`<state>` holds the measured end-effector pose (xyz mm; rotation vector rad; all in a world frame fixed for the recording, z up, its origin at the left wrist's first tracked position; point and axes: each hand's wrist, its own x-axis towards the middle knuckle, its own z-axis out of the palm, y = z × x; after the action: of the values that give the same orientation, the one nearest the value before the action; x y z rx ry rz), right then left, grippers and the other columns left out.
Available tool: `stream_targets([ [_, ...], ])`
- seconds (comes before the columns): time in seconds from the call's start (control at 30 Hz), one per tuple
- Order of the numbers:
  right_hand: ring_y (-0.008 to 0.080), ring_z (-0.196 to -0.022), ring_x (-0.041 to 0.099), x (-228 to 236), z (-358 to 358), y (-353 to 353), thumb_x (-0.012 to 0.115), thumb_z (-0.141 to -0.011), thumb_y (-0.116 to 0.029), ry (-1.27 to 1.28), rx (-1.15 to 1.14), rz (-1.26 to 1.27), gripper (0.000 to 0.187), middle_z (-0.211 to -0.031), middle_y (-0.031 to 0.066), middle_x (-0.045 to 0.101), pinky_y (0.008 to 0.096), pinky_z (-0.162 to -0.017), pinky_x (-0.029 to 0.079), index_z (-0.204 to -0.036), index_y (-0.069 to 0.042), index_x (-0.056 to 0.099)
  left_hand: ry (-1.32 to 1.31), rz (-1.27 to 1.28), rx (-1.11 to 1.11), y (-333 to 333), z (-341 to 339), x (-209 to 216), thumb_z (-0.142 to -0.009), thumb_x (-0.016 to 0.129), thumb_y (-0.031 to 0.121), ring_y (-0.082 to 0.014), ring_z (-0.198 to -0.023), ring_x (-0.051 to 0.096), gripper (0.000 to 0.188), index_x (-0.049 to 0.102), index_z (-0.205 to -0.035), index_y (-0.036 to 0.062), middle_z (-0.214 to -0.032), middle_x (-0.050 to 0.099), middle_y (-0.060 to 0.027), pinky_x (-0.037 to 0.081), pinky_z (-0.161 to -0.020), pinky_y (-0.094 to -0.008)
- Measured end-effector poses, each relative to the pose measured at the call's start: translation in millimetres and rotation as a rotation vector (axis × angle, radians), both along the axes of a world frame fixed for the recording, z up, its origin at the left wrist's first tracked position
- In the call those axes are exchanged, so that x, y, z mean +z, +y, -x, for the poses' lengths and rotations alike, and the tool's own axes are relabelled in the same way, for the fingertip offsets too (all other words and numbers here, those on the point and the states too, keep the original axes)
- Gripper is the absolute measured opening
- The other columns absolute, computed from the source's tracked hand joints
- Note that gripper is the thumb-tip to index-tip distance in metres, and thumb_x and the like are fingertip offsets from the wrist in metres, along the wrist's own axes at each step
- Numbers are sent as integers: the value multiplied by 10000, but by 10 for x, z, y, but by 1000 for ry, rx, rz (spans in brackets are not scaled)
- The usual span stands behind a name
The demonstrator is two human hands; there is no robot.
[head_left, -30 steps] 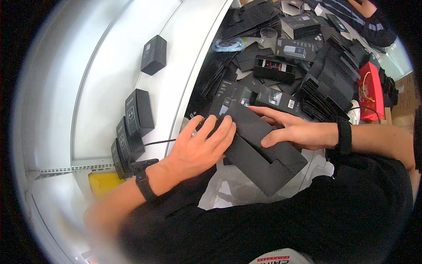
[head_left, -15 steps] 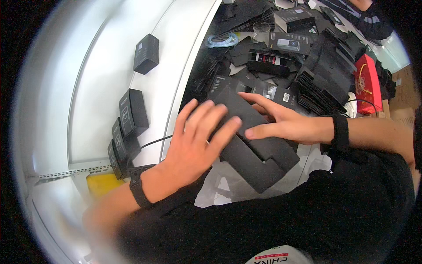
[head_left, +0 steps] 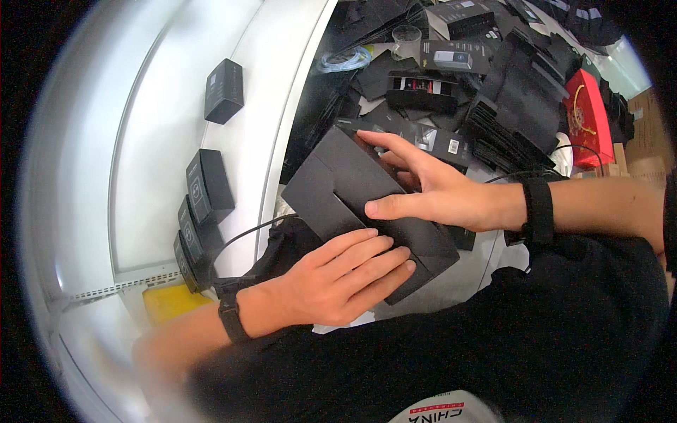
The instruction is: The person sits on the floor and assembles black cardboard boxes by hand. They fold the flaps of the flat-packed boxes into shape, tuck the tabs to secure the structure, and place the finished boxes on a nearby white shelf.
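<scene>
A plain black cardboard box (head_left: 330,180) lies tilted between my hands, its flaps overlapping on the upper face with a notched seam along them. My right hand (head_left: 434,190) grips it from the right, thumb on top and fingers round the far side. My left hand (head_left: 345,271) rests flat on the near part of the box, its fingers stretched across the lower flap. The inside of the box cannot be seen. A black band circles each wrist.
Several printed black boxes (head_left: 224,92) stand on the white surface at left. A heap of flat black cardboard (head_left: 518,92) covers the far side, with an open black box (head_left: 422,92), a clear cup (head_left: 406,42), and a coiled cable (head_left: 345,60). A red gift bag (head_left: 587,116) stands right.
My left hand has moved down from the upper part of the box onto its near flap. The upper flap now lies flatter, and the box has shifted slightly left.
</scene>
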<state>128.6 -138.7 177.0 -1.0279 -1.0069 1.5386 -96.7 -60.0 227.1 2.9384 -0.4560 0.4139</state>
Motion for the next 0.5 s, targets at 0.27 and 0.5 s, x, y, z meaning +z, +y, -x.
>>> stream_targets([
  [0.27,332,-1350,520,8,28,-11,791,-962,-322,-33,-32,-42,953,-1458,233,484,438,-1124,445,-1669,-115,187,18,-36,-108,39,21,-60,-850,672,129,-262,-1180,666,384,754,-1195,-17,-1245,694,-130,544,-1083,-393],
  [0.5,293,-1311,540,38,84,-18,802,-944,-272,-1,-55,13,940,-1390,230,536,373,-1108,459,-1631,3,223,32,6,-145,59,43,-148,-859,684,144,-251,-1170,669,388,768,-1214,13,-1291,705,-119,540,-1080,-388],
])
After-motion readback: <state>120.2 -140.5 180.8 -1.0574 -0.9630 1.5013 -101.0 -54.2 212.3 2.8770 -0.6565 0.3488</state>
